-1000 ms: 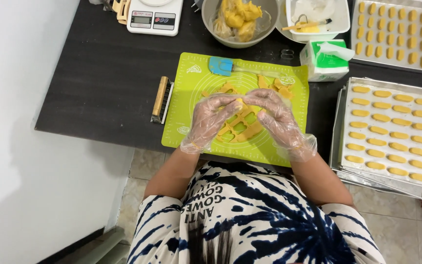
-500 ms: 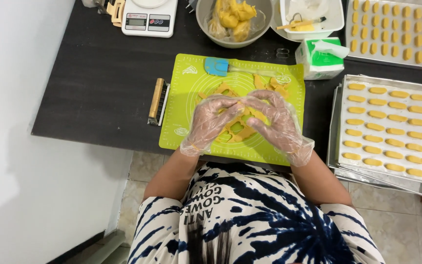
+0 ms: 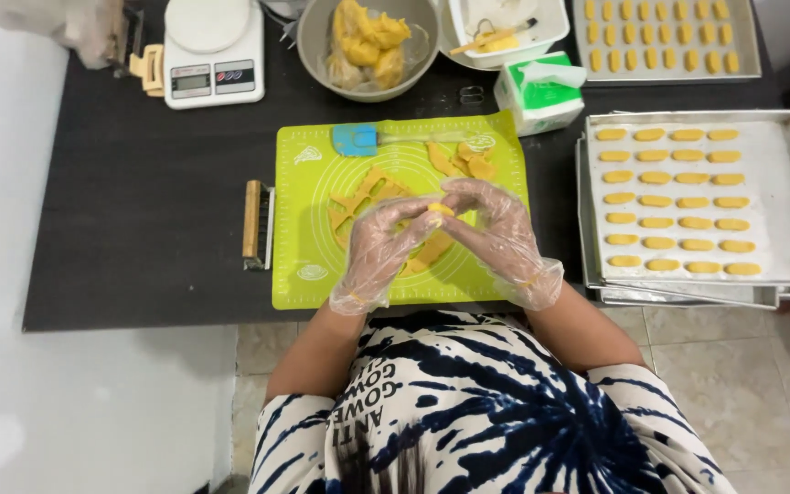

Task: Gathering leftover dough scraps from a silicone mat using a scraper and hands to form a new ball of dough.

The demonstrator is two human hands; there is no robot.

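Note:
My left hand [image 3: 379, 249] and my right hand [image 3: 497, 234], both in clear plastic gloves, meet over a green silicone mat [image 3: 304, 229]. Between their fingertips they pinch a small piece of yellow dough [image 3: 440, 209]. Under the hands lies a rolled sheet of yellow dough [image 3: 369, 193] with oblong holes cut out of it. Dough scraps [image 3: 461, 163] lie at the mat's far edge beside a blue-headed spatula [image 3: 355, 139].
A metal tray [image 3: 779, 197] lined with rows of oblong dough pieces sits to the right, a second tray [image 3: 665, 41] behind it. A bowl of dough [image 3: 366, 41], a scale [image 3: 212, 50], a white tub [image 3: 505, 23], a green-white carton [image 3: 539, 91] and a wooden-handled tool [image 3: 254, 223] stand on the black table.
Both hands have lifted slightly off the cut sheet and drawn together, holding one small dough piece between the fingertips.

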